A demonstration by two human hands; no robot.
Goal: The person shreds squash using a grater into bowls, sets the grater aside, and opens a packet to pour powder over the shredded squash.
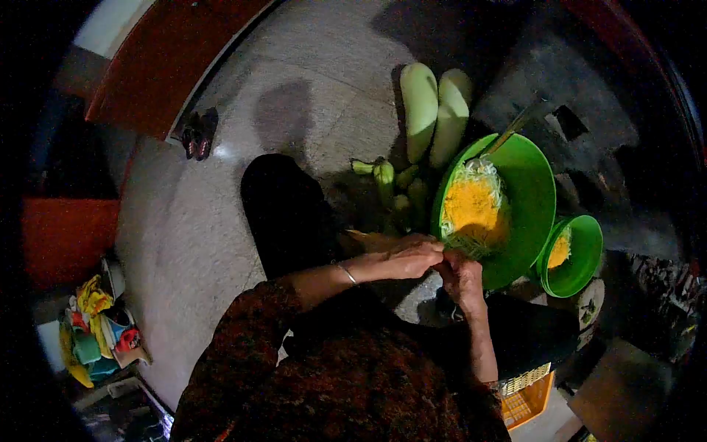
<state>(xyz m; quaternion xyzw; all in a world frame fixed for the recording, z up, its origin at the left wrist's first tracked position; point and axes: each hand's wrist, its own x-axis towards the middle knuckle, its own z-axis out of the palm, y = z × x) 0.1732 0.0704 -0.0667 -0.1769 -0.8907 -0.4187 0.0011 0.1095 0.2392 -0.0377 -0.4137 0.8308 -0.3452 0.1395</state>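
Note:
My left hand, with a bracelet at the wrist, meets my right hand at the near left rim of a large green basin. The fingers of both are closed and pressed together; whatever they grip is hidden or too small to name. Inside the basin lies a heap of pale shreds topped with orange shreds, with some green shreds toward my hands. A thin stick-like handle leans over the far rim.
Two long pale green gourds lie beyond the basin, with smaller green vegetables nearer me. To the right stands a smaller green basin holding orange shreds. An orange crate is beside me; dark shoes sit far left.

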